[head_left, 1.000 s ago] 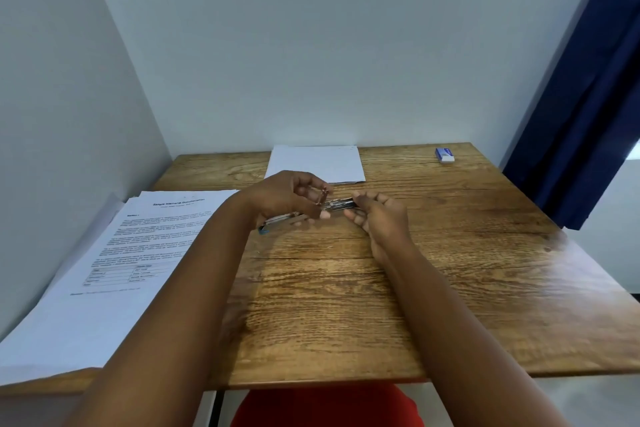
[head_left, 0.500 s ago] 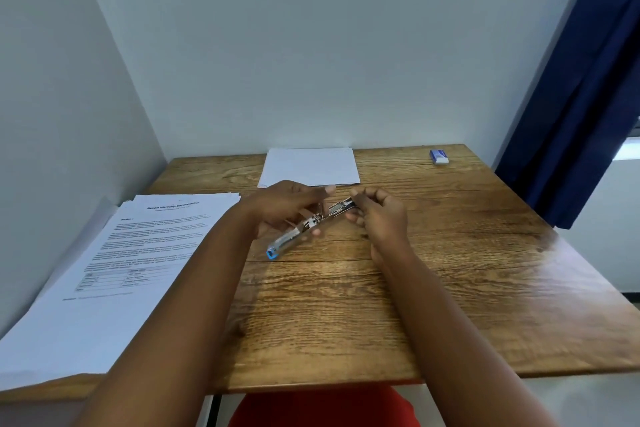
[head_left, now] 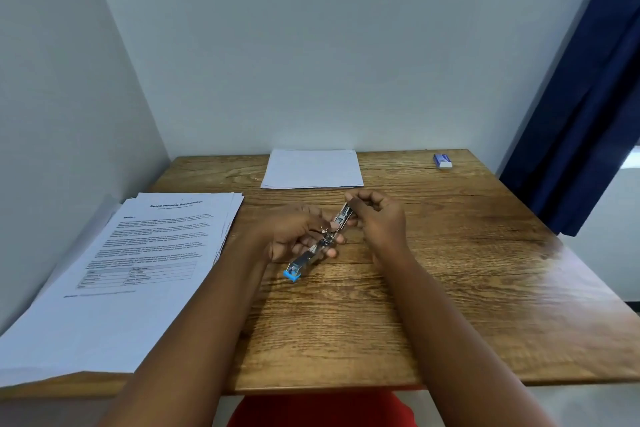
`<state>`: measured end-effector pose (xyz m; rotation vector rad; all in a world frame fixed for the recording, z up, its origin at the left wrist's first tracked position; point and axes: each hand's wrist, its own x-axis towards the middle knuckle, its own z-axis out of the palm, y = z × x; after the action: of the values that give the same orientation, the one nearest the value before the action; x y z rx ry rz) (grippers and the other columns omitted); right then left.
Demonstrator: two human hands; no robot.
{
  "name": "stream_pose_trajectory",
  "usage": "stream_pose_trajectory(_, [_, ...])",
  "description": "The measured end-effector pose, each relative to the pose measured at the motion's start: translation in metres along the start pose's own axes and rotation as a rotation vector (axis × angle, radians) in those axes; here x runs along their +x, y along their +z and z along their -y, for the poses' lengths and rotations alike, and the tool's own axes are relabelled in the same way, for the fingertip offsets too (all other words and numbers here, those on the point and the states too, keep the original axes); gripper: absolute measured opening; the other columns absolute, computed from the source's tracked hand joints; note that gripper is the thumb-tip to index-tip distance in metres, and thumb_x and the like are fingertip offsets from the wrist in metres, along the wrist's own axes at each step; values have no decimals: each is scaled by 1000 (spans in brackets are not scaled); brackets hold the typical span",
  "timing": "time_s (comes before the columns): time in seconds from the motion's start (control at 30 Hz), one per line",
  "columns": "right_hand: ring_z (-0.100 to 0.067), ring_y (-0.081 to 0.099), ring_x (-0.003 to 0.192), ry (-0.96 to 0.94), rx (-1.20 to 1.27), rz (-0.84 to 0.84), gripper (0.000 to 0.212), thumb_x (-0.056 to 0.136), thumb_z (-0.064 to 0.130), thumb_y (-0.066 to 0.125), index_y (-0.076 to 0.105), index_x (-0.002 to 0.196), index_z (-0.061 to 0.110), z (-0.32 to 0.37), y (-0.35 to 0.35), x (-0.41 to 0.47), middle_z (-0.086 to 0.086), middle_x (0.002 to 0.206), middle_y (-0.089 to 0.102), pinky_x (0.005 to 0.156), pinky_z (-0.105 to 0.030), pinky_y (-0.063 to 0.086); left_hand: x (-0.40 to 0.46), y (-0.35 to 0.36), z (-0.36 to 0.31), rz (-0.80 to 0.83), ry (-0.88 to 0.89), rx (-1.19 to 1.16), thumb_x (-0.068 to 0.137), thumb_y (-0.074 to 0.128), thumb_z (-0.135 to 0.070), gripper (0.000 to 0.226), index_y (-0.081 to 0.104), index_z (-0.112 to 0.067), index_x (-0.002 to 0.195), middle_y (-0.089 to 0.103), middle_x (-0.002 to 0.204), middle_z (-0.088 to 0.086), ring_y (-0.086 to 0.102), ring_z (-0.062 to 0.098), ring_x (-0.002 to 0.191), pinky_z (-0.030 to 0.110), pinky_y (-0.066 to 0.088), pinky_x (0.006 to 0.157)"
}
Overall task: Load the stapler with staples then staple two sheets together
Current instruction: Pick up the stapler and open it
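Left hand (head_left: pixel 294 236): holds the middle of the small silver metal stapler with a blue tip (head_left: pixel 317 248).
Right hand (head_left: pixel 379 218): pinches the stapler's far end.
Stapler: tilted between both hands, above the brown wooden surface (head_left: pixel 450 270).

Bare forearms, no sleeves; red garment (head_left: pixel 322 409) at the lap.

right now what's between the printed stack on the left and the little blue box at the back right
In the head view, the blank sheets, both hands and the stapler lie between the printed stack and the blue box.
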<state>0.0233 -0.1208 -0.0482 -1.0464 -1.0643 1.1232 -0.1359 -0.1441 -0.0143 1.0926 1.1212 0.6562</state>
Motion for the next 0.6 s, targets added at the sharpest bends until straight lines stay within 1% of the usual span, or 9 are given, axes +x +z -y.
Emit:
stream_pose_trajectory(0.1, [-14, 64, 62, -20, -21, 19, 3, 85, 13, 75, 72, 85, 13, -2, 2, -1, -4, 88, 72, 59, -28, 55, 0, 1, 6, -36, 11, 19, 95, 59, -8, 30, 63, -4, 125, 72, 93, 13, 70, 25, 71, 21, 52, 45])
stream_pose_trajectory(0.17, [-13, 65, 63, -18, -19, 19, 4, 85, 13, 75, 72, 87, 12, -2, 2, -2, -4, 88, 72, 58, -27, 55, -1, 2, 7, -60, 22, 8, 96, 59, -9, 27, 64, -3, 121, 72, 92, 13, 70, 24, 69, 20, 50, 43])
stream_pose_trajectory(0.27, [-13, 64, 61, -8, -51, 18, 4, 85, 14, 75, 71, 84, 16, -4, 3, -2, -3, 84, 71, 57, -26, 54, -3, 4, 8, -96, 31, 32, 96, 59, -11, 20, 68, -6, 113, 73, 90, 12, 70, 20, 64, 17, 47, 39])
stream_pose_trajectory(0.33, [-15, 64, 60, 7, -48, 31, 5, 85, 15, 75, 71, 83, 17, -5, 3, -2, -6, 83, 71, 56, -27, 53, -3, 6, 8, -112, 20, 23, 97, 57, -12, 21, 68, -6, 114, 73, 88, 11, 71, 20, 63, 18, 50, 41])
stream_pose_trajectory(0.43, [-15, 63, 59, 35, -5, 52, 6, 86, 13, 74, 69, 83, 14, -2, 3, -2, -7, 83, 69, 55, -24, 53, -3, 5, 4, -134, -5, 14, 100, 54, -16, 28, 64, -3, 122, 72, 84, 10, 70, 20, 64, 20, 54, 47])
stream_pose_trajectory(0.6, [-15, 62, 60, 45, 31, 67, 9, 86, 10, 72, 67, 80, 13, 3, 4, -5, -6, 81, 68, 55, -22, 54, -5, 5, 4, -140, -5, 23, 100, 56, -19, 32, 62, -1, 125, 72, 85, 10, 70, 21, 67, 24, 56, 53])
